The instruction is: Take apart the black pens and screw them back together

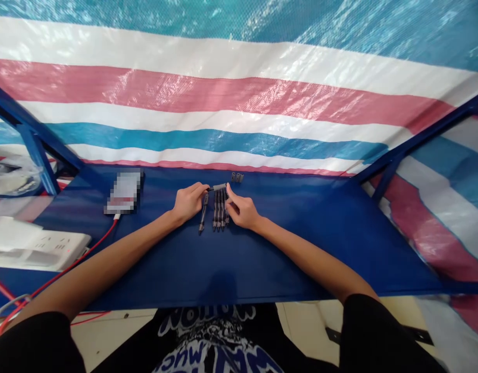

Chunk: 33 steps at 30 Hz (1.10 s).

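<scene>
A dark pen with a grey sleeve [219,187] lies crosswise between my two hands. My left hand [189,203] pinches its thin dark end. At the grey end, my right hand [242,209] has thumb and fingers closed about it, though the exact contact is small and partly hidden. Below the held pen, several dark pens [219,213] lie side by side on the blue table; the right fingers cover part of the rightmost. One more pen [202,216] rests slightly tilted beside the left hand. Behind the hands stand small grey sleeves [238,177] in a short row.
The blue tabletop [301,248] ends at a striped plastic sheet [231,93] behind it. A phone [124,191] with a red cable [101,241] lies at left, near a white power strip [48,246]. Blue metal braces [390,160] slope up at both sides.
</scene>
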Motion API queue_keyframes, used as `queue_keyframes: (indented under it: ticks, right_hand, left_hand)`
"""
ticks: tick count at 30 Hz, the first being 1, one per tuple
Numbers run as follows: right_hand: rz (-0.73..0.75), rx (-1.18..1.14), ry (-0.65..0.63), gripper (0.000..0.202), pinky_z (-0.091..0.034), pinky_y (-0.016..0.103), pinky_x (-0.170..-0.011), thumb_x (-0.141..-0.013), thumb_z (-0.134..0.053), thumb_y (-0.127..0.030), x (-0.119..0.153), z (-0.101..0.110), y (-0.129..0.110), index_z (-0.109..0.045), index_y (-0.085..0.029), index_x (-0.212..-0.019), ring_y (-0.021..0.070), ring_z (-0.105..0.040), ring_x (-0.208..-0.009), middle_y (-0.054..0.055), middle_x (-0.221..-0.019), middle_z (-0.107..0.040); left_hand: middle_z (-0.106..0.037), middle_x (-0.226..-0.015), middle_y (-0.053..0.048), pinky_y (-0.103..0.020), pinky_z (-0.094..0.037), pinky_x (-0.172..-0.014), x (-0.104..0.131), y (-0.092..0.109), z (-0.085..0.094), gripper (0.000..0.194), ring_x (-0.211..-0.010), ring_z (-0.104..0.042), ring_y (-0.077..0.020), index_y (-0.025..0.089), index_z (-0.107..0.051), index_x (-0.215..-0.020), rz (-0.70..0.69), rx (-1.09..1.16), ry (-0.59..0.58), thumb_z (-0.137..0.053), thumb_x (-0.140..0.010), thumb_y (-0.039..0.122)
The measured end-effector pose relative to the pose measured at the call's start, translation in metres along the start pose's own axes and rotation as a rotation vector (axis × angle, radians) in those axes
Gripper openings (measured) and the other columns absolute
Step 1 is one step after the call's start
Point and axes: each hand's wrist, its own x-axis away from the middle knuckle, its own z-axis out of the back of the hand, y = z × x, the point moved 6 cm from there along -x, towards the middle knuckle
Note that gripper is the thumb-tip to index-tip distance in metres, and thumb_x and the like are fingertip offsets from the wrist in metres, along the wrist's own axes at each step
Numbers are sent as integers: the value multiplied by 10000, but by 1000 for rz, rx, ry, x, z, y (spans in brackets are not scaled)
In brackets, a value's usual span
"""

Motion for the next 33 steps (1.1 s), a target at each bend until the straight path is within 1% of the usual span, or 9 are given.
queue_keyframes:
  ticks: [4,12,16,22,28,33]
  right_hand:
    - [-3,-35,-24,644,-461,208,-582,-900,-407,-179,-1,-1,0,-196,-71,-1499,85,-476,-510,-11,-721,-634]
    - [-46,-80,-58,658,-466,219,-601,-900,-409,-199,-1,-2,4,-183,-62,-1502,82,-455,-499,-8,-733,-633]
    - [-42,-128,-49,644,-461,208,-592,-900,-417,-200,-1,-1,4,-211,-72,-1497,72,-442,-486,-12,-735,-630]
    - [-64,-176,-46,616,-451,201,-561,-904,-427,-228,-1,2,6,-265,-85,-1482,66,-411,-467,-16,-727,-620]
    - [-75,-246,-84,633,-433,195,-539,-899,-439,-239,-1,2,8,-254,-83,-1483,61,-402,-475,-20,-731,-614]
    - [-79,-281,-97,628,-419,196,-527,-913,-428,-262,0,1,10,-246,-79,-1485,60,-387,-475,-21,-731,-600]
  left_hand:
    - [-659,-777,-42,-205,-422,-579,1,-2,0,272,-665,-590,-114,158,-653,-962,11,-3,3,-385,-934,197]
    - [-652,-763,-44,-213,-418,-581,-1,-2,-1,265,-660,-582,-120,151,-659,-950,13,21,11,-397,-928,189]
    - [-657,-773,-43,-213,-415,-578,0,-3,-2,261,-656,-579,-118,154,-660,-956,25,20,3,-403,-921,184]
    - [-656,-761,-40,-212,-411,-567,-1,0,0,260,-656,-585,-120,151,-658,-947,-12,8,22,-400,-923,173]
    - [-664,-775,-39,-209,-429,-588,-1,-2,-1,285,-662,-593,-115,159,-658,-951,9,-10,-10,-375,-936,194]
    - [-664,-779,-41,-211,-427,-586,-1,-2,-1,284,-660,-593,-116,159,-657,-952,11,-2,-6,-375,-935,192]
